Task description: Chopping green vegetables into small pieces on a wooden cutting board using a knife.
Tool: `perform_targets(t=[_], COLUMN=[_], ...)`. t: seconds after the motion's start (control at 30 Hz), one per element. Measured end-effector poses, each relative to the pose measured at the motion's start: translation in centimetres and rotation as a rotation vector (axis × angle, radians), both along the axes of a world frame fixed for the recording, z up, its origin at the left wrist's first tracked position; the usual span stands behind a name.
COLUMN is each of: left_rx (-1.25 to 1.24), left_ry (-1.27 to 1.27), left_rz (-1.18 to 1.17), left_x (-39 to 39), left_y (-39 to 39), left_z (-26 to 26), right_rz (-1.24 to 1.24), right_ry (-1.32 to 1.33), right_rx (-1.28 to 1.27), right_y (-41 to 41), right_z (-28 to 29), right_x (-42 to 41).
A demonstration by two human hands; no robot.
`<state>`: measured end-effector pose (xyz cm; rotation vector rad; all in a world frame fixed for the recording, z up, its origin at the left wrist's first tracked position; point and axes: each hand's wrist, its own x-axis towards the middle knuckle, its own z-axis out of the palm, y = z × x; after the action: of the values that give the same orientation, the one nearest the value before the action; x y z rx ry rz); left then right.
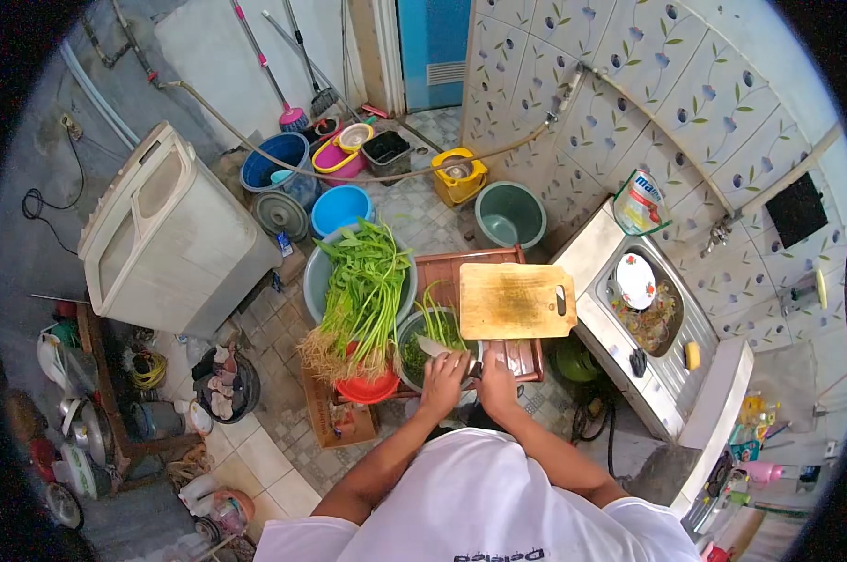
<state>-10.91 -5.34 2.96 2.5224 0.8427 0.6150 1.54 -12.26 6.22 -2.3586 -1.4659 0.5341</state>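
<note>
My right hand (497,385) is closed around the dark handle of a kitchen knife (434,345), whose blade lies over a grey-green pot (408,330). Beside it, my left hand (444,383) is at the pot's near rim, close to the blade; its fingers hide whatever may be under them. Cut greens (415,362) and some long stems are in the pot. Left of it, a large bunch of leafy greens with roots (363,288) fills a grey basin (313,277), roots hanging over a red basin (368,388). A wooden cutting board (514,301) lies at the right on a brown slatted low table (437,265).
A steel sink (676,295) with a plate and food scraps stands at the right. Behind the low table are a blue basin (341,211), a green tub (510,214) and a yellow bucket (458,175). A washing machine (177,246) is at the left, and a cardboard box (335,414) sits near my left arm.
</note>
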Motion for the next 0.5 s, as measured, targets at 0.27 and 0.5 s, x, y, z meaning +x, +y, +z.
perform_targets(t=[0.27, 0.5], left_rx=[-0.357, -0.38], left_ry=[-0.351, -0.173], left_rz=[0.434, 0.411], left_x=[-1.9, -3.1], left_y=[3.4, 3.4], left_z=[-1.4, -5.2], right_rz=[0.023, -0.195], right_ry=[0.222, 0.398], right_rx=[0.096, 0.192], right_y=[-1.4, -3.4], right_z=[2.0, 4.9], right_x=[2.3, 5.7])
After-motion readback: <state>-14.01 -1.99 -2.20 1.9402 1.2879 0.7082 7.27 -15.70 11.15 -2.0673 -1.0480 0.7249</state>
